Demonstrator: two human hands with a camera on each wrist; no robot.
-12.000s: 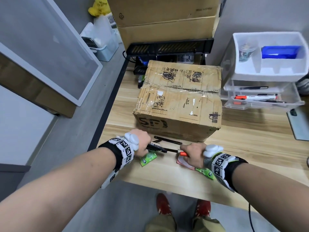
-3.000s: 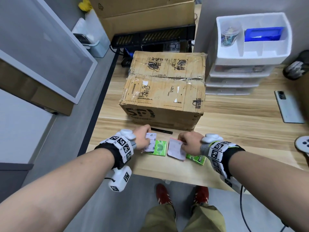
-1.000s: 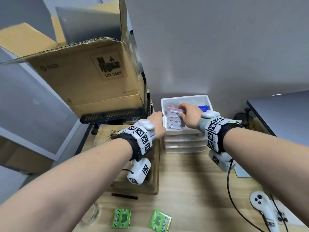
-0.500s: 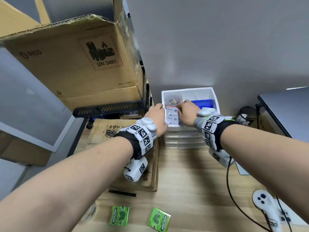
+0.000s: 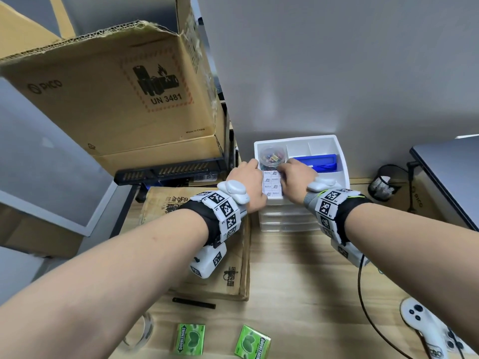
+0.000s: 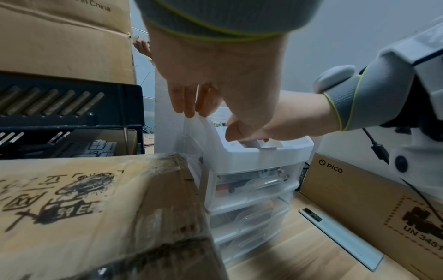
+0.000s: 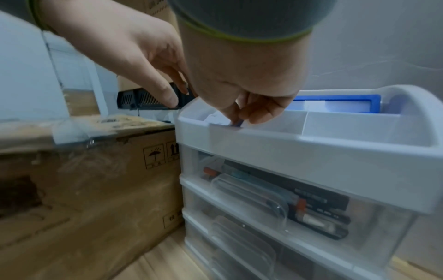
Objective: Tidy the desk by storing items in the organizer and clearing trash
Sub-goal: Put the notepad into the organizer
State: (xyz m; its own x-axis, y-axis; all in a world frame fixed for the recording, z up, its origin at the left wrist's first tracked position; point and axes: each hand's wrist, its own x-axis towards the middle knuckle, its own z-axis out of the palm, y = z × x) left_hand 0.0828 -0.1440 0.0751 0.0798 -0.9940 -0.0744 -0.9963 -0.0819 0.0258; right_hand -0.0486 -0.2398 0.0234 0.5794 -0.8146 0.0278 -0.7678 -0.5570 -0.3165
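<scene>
A white drawer organizer stands against the wall at the back of the desk. My right hand pinches a pack of sticky notes and holds it down in the front-left compartment of the top tray. In the right wrist view the fingertips close on the pack just inside the rim. My left hand is beside the pack, and its straight fingers touch the tray's left corner. Two green gum packs lie at the desk's near edge.
A blue box and a cup of clips sit in the tray. A taped cardboard box stands left of the organizer. A black pen, tape roll, controller, mesh cup and phone share the desk.
Both hands have come down with the sticky-note pack from above the tray's front rim into its front-left compartment. The head view has tilted down a little.
</scene>
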